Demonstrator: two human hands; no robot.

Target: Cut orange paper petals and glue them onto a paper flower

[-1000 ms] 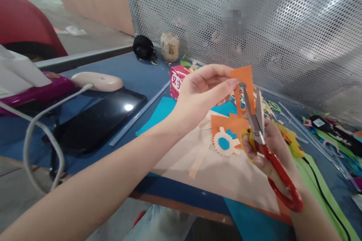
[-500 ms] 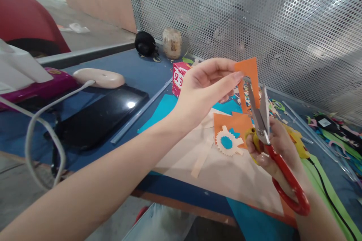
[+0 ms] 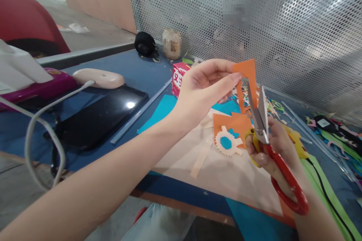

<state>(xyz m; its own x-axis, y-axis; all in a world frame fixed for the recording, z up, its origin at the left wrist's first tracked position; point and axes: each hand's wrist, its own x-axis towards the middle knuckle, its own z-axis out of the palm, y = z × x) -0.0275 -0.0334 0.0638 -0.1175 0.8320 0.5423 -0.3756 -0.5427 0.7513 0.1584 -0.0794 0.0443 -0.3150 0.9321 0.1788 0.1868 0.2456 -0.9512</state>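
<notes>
Presses fingers of the left hand narrowly against the thumb, with a cut piece of orange paper pinched between, by its upper left part. Holds it upright in the air, above the right half of the blue surface. Wraps the right hand around the red and yellow handles of the scissors, with points upward and blades spread apart: one across the gap in the orange paper, the other just to the right of it. Cannot tell about contact between blades and paper.

Below the hands, along the front edge of the surface, a large peach sheet; on it, a loose pale strip, an orange sheet and a toothed cream ring with blue in its middle, partly over the orange sheet. Toward the left edge, a black phone and a pale oval device with a white cable. Just behind the left wrist, a pink box. Near the far edge, a black ball beside a jar. Beside the right hand, a yellow tool, only partly visible.
</notes>
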